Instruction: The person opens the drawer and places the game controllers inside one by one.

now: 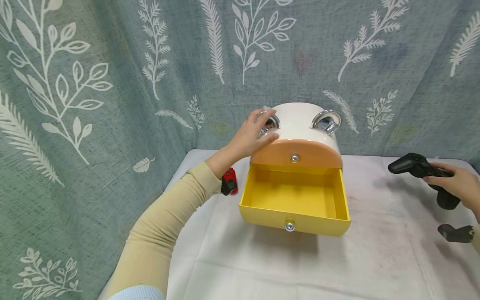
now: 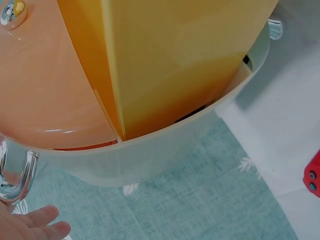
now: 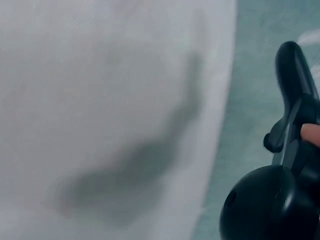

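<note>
At far left in the head view, a leaf-printed curtain [image 1: 112, 125], continuing behind the white-covered worktop [image 1: 375, 262]. Next, a beige sleeve [image 1: 157, 233] reaching inward, with a dark device [image 1: 227, 187] at the cuff. Just beside it, a red game controller [image 1: 232, 179] on the worktop, partly covered; in the left wrist view, at the right edge with two round buttons showing.

Then the left hand [image 1: 249, 134], at the upper left of a rounded white drawer box [image 1: 296, 121], fingers apart and loosely extended beside the left chrome handle [image 1: 277, 121], gripping nothing. Cannot tell about contact with the handle. Only in the left wrist view: the outer face of the yellow drawer [image 1: 318, 226] and a chrome piece [image 2: 275, 29] beyond the box's rim.

In the middle, the drawer box near the curtain, yellow drawer pulled well out below a closed peach front [image 1: 318, 154]; at upper right, the right chrome handle [image 1: 330, 112].

Farther right, a black game controller [image 1: 416, 166], tilted above the worktop in the right hand [image 1: 459, 183], thumb and fingers closed on it. From the right wrist, just one fingertip on it, plus a broad blurred shadow [image 3: 145, 160].
</note>
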Action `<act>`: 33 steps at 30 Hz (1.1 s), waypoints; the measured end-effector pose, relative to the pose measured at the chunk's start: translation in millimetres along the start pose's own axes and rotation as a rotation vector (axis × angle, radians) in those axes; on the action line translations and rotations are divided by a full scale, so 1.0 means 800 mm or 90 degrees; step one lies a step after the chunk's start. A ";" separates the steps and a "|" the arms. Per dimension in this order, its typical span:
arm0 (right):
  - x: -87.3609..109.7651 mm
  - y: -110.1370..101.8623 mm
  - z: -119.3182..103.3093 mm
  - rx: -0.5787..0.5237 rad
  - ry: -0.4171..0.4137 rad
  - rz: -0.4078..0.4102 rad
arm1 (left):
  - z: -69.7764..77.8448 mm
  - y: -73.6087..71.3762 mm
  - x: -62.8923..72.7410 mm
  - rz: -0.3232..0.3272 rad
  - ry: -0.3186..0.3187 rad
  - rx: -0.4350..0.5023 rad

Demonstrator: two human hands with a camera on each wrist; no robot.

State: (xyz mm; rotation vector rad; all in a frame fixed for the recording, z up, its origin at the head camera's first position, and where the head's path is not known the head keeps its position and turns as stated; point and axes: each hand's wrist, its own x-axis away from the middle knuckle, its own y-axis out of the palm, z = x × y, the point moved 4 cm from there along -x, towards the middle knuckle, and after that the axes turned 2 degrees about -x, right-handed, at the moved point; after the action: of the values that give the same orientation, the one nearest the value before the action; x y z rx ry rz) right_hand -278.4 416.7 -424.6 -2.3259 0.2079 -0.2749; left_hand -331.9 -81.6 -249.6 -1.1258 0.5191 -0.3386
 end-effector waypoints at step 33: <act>0.125 -0.016 -0.211 0.133 -0.188 -0.012 | -0.001 0.001 0.000 -0.007 -0.008 0.002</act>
State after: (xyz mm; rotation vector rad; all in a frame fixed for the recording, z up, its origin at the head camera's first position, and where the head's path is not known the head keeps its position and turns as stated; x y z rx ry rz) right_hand -224.8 286.5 -287.3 -2.1300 0.0094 0.0375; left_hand -332.3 -81.8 -250.2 -1.1272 0.5015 -0.3412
